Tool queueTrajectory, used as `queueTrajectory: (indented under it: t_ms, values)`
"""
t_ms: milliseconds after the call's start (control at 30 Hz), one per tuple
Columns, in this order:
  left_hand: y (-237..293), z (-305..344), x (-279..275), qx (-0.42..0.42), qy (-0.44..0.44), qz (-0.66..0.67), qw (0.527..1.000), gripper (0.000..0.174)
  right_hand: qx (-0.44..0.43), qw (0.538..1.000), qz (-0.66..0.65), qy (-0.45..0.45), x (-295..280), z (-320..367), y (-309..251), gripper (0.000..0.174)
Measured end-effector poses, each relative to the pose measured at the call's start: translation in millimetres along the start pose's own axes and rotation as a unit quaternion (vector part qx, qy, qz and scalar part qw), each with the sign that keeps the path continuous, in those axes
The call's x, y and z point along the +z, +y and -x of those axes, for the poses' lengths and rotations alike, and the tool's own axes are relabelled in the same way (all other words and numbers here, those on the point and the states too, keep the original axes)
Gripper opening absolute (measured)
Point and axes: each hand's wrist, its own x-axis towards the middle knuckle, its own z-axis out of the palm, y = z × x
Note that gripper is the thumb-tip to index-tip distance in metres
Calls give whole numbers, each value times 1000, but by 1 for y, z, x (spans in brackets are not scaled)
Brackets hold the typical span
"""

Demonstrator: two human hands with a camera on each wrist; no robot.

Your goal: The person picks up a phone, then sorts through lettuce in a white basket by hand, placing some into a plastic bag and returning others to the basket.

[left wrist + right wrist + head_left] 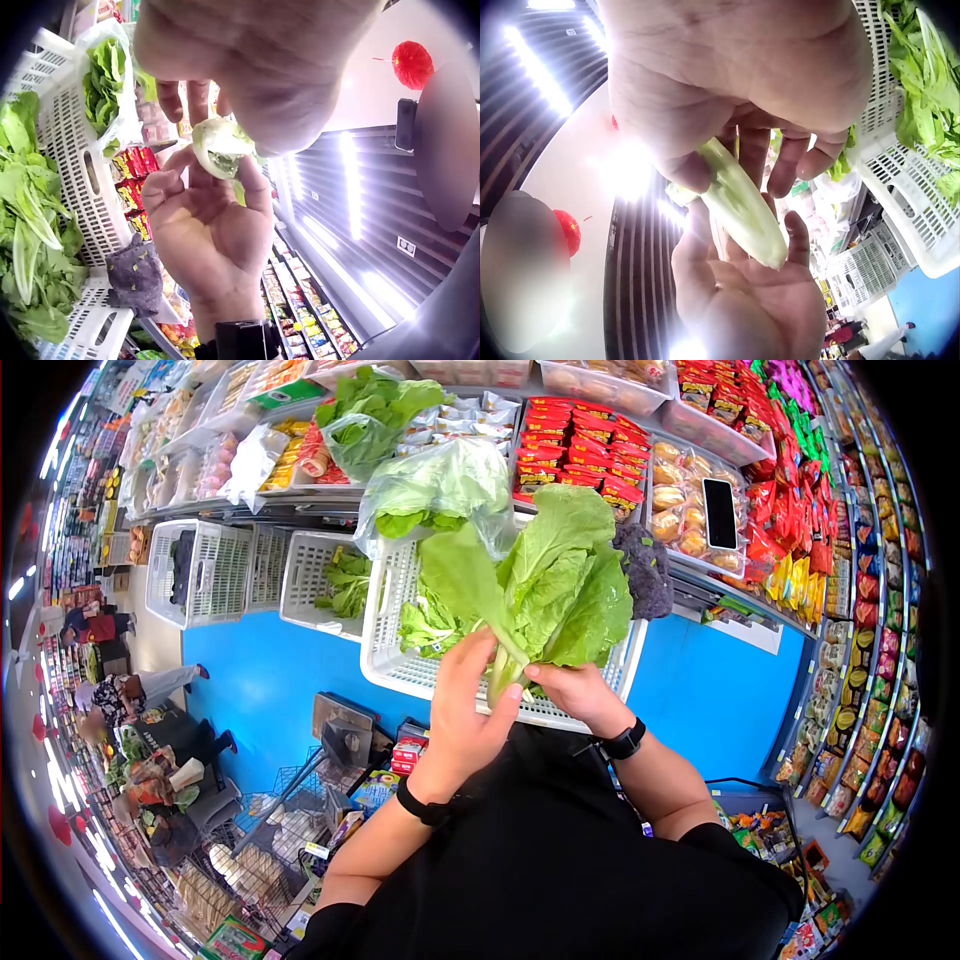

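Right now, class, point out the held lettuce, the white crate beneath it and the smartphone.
Held lettuce (550, 580): head view, broad leaf.
White crate (383, 676): head view, front-left rim corner.
Smartphone (719, 514): head view, dark screen.

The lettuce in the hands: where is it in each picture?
Head: lettuce, just right of centre.
Left wrist: its pale stem end, near centre.
Right wrist: its pale stalk, near centre.
Shared landmark: white basket, central in head, left in left wrist, right in right wrist.

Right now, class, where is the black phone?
In the head view, the black phone is at the upper right, resting on the wrapped buns, to the right of the stacked red packets.
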Motion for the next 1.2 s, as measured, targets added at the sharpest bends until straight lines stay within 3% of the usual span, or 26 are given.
queueTrajectory:
  t_ms: [67,100,167,300,367,433,500,567,633,700,767,800,867,933,967,1133,1200]
  values:
    - [8,-6,-7,69,-28,-125,989,67,25,998,65,5,4,-1,-9,44]
    - [8,-7,-9,69,-28,-124,990,67,50,990,129,11,6,-2,-12,44]
    - [9,-9,-14,83,-76,-147,983,72,35,993,112,10,12,-4,-10,44]
    - [-6,-7,-15,68,-36,-80,994,72,17,994,107,-8,20,-11,-11,42]
    - [-7,-7,-16,-69,25,46,996,69,16,992,123,-11,22,-14,-9,42]
    - [-12,-11,-20,-98,61,110,987,61,17,990,139,-15,25,-17,-5,41]
    - [-36,-11,-33,-242,-94,192,946,54,2,983,184,-5,30,-22,1,44]
    - [-41,-11,-42,-247,-72,190,947,47,54,973,223,-22,34,-27,-7,48]
    - [-55,-13,-55,-271,-104,123,949,44,103,959,263,-38,39,-32,-15,53]
    - [-61,-17,-61,-223,-69,133,963,40,39,950,306,-50,44,-34,-19,61]
    - [-61,-24,-72,-175,-30,145,974,36,52,955,289,-34,43,-40,-21,68]
    - [-59,-30,-81,-154,-35,104,982,36,51,985,161,-21,34,-43,-13,70]
    - [-63,-40,-97,-128,-41,66,989,36,12,997,-67,-26,30,-53,-7,77]
    - [-70,-49,-110,10,-44,-3,999,37,11,993,-116,-18,18,-57,-5,78]
    - [-73,-53,-115,14,-46,2,999,37,10,985,-169,-12,14,-57,-3,78]
    - [-82,-65,-138,20,-91,42,995,35,-10,993,-113,30,54,-69,-11,79]
    - [-86,-69,-146,6,-103,60,993,34,-12,991,-98,95,69,-76,-10,78]
